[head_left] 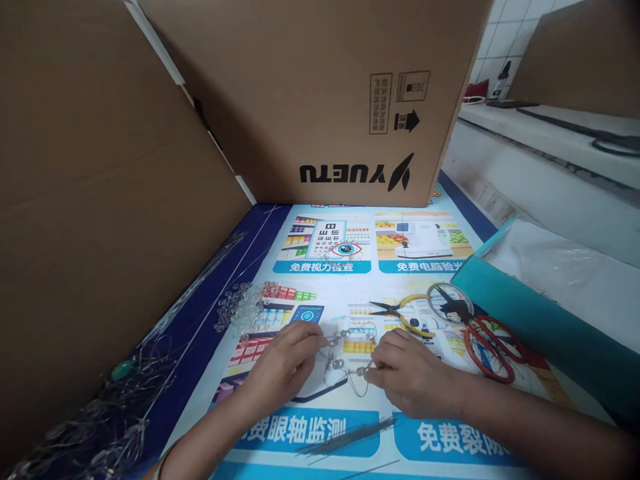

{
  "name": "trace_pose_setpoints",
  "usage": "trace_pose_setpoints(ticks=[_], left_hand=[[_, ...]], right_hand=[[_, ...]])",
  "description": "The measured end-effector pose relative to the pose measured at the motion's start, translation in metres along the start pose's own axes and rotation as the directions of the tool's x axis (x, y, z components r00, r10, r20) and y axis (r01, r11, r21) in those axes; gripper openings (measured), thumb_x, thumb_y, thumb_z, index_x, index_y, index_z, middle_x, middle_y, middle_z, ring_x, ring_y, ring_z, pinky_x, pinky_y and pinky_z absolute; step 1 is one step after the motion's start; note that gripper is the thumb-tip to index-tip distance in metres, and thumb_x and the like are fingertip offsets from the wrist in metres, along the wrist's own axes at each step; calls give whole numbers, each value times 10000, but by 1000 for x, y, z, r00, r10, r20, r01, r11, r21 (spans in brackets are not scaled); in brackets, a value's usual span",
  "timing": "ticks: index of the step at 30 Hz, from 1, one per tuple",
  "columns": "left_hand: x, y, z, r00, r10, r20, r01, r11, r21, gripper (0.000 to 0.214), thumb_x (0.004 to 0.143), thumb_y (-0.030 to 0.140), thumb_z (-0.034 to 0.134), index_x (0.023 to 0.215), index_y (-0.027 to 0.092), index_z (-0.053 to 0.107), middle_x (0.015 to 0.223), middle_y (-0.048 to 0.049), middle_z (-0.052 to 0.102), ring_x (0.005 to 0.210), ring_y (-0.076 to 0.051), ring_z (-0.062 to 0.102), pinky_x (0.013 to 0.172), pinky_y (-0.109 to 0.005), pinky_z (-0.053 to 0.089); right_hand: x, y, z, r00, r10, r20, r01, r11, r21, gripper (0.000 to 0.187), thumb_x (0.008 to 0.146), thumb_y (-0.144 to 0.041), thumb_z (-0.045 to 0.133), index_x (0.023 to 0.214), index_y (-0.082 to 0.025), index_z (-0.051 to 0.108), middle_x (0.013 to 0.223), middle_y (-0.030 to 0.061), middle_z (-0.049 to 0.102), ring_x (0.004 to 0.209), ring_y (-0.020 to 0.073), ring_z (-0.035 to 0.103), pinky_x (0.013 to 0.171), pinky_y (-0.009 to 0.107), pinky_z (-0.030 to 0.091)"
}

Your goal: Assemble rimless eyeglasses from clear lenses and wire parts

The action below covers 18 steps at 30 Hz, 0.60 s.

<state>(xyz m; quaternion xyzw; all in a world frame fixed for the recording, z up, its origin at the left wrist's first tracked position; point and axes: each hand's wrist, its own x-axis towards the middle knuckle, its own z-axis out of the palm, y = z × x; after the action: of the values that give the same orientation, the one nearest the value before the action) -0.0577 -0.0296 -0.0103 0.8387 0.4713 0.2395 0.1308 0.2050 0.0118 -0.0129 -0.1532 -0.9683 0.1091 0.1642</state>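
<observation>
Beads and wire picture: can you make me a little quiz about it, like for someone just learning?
1. True or false: the red scissors lie to the left of the left hand.
2. What do the left hand and the right hand pinch between them? A) a beaded wire B) a pencil C) a spoon
3. Fill the gap: the pile of clear beads lies nearest the ___ hand.

Key: 1 false; 2 A; 3 left.

Box ahead, cardboard sheet left
</observation>
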Motion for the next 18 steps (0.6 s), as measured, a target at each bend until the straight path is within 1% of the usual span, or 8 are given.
trace_pose_setpoints(ticks=[2,3,6,9,13,16,18], left_hand=[[7,3,1,1000,-13,-26,13,1000,27,371,812,34,386,1109,202,531,1080,-107,529,1006,-220,491,826,-379,441],[12,4,2,1000,-18,-22,19,998,53,396,808,27,385,1133,208,521,1109,-109,519,1033,-228,480,842,-394,433],[26,5,9,998,-21,51,13,989,146,450,786,9,401,1162,225,523,1167,-101,514,1077,-251,460,871,-438,412],[35,3,15,993,0,119,-19,987,160,426,790,23,426,1151,217,543,1159,-89,551,1085,-249,466,888,-446,408],[35,-2,16,995,12,102,-22,995,99,387,826,62,415,1158,218,538,1167,-87,554,1092,-232,475,898,-442,411],[30,-4,15,997,26,67,-30,998,61,419,838,65,404,1216,225,488,1223,-85,522,1130,-222,450,931,-434,388],[27,-3,15,996,39,82,-44,997,57,436,846,84,412,1253,236,452,1255,-77,503,1154,-219,430,957,-432,364]], right_hand=[[-1,2,2,996,27,-88,-26,999,21,224,762,-127,487,936,-188,615,809,54,536,784,182,411,692,340,328],[-1,4,3,992,47,-120,-43,999,32,233,762,-116,477,936,-186,616,816,56,540,789,184,416,698,346,334],[-1,8,6,975,111,-192,-99,993,71,241,772,-96,455,939,-173,612,838,64,546,791,188,425,714,362,355],[-1,11,7,956,190,-223,-168,979,116,257,788,-92,444,976,-167,601,851,73,549,811,195,436,727,369,380],[3,13,5,937,269,-225,-238,959,153,286,807,-112,448,1058,-168,573,952,94,555,900,215,440,791,393,399],[7,11,1,942,285,-174,-263,955,139,326,818,-138,456,1132,-169,536,1075,99,538,991,233,412,867,420,378],[9,10,0,946,299,-125,-285,952,115,355,820,-169,473,1173,-181,512,1115,98,522,1023,244,395,884,437,367]])
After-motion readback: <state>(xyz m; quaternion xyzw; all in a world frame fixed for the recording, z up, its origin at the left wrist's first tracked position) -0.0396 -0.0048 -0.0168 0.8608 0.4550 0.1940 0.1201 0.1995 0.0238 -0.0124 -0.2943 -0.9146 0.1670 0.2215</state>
